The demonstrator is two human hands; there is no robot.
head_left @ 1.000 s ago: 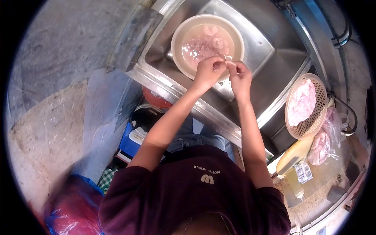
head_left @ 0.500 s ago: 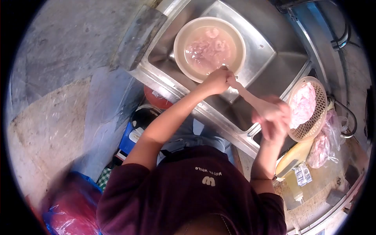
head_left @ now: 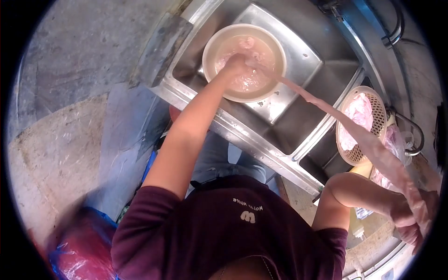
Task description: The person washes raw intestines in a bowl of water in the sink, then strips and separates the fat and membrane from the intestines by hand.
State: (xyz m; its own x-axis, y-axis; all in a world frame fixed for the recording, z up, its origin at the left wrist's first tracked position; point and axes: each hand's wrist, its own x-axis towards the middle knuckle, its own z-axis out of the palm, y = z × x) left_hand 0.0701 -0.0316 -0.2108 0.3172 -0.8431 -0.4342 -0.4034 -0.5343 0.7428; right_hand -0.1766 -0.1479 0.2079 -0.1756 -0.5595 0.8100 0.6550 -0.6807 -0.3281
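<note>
A long, pale pink, wet strip of intestine [head_left: 343, 120] stretches slantwise across the sink, between my two hands. At its upper end my left hand [head_left: 238, 64] is over the round basin [head_left: 210, 70], closed on the strip, its fingertips partly blurred. Cloudy water and more pink pieces [head_left: 247, 43] lie in that basin. Far out at the right edge, my right hand [head_left: 409, 219] grips the wide, hanging end of the intestine. The strip passes in front of a perforated basket [head_left: 353, 156] with pale pink pieces [head_left: 360, 111] inside.
The basin stands in a steel sink [head_left: 310, 65]. Clear plastic bags [head_left: 395, 140] of pink meat lie beyond the basket, near a curved faucet [head_left: 416, 133]. A red-and-blue plastic bag [head_left: 86, 242] sits at lower left. A second faucet [head_left: 396, 35] is at upper right.
My right hand has swung outward to the far right, drawing the intestine out to a long span. My left hand has moved from the basin's near rim up over its water.
</note>
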